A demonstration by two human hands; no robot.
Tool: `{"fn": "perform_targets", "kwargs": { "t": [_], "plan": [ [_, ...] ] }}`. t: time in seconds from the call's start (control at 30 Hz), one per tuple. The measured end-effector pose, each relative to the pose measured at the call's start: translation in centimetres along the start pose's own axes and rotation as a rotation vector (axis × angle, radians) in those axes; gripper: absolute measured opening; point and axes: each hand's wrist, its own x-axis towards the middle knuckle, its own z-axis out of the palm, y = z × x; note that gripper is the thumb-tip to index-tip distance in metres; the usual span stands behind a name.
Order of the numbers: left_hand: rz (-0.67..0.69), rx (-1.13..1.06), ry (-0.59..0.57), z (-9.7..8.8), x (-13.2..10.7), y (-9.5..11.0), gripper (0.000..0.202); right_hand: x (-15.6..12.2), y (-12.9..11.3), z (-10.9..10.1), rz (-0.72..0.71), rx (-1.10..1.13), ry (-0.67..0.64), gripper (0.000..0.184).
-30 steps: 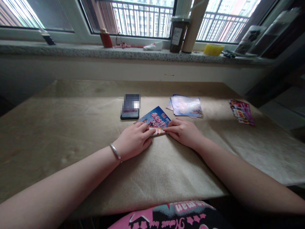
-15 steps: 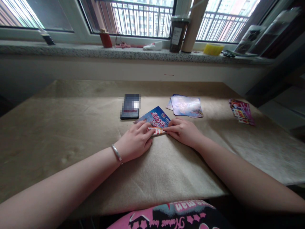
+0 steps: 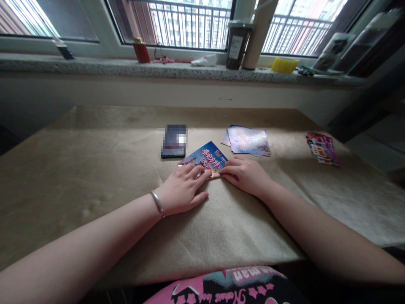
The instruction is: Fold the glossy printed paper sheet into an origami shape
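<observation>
A blue printed flyer (image 3: 209, 155) with red and white lettering lies at an angle on the table. Its near edge is folded over, showing a strip of white and orange print. My left hand (image 3: 185, 188), with a silver bangle at the wrist, rests flat across the flyer's near left part, fingers extended and thumb apart on the table. My right hand (image 3: 245, 174) pinches the flyer's near right corner between thumb and fingers. The hands cover part of the folded strip.
A phone (image 3: 174, 141), its screen blurred, lies behind my left hand. More flyers (image 3: 248, 140) are stacked beyond my right hand, and a fan of pink-red leaflets (image 3: 322, 148) lies far right. Jars and small items line the granite windowsill (image 3: 110, 66).
My left hand's index finger has slid right along the folded strip, and its thumb has spread away from the other fingers. My right hand stays at the corner.
</observation>
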Motion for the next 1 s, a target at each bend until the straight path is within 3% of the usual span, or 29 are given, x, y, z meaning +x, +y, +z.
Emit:
{"fn": "perform_targets", "kwargs": {
  "t": [0.2, 0.6, 0.8, 1.0],
  "plan": [
    [0.062, 0.013, 0.010, -0.5, 0.0, 0.0, 0.056, -0.2, 0.0, -0.1, -0.007, -0.018, -0.009, 0.018],
    [0.063, -0.009, -0.013, -0.6, -0.1, -0.3, 0.054, 0.1, -0.4, -0.2, -0.108, -0.077, 0.015, 0.022],
    [0.078, -0.004, -0.028, -0.9, 0.0, -0.3, 0.056, 0.0, -0.4, 0.2, -0.195, 0.011, 0.023, 0.025],
    [0.108, 0.015, -0.031, -1.3, 0.0, -0.3, 0.052, 0.1, -0.5, 0.1, -0.190, 0.018, 0.015, 0.024]
  ]
}}
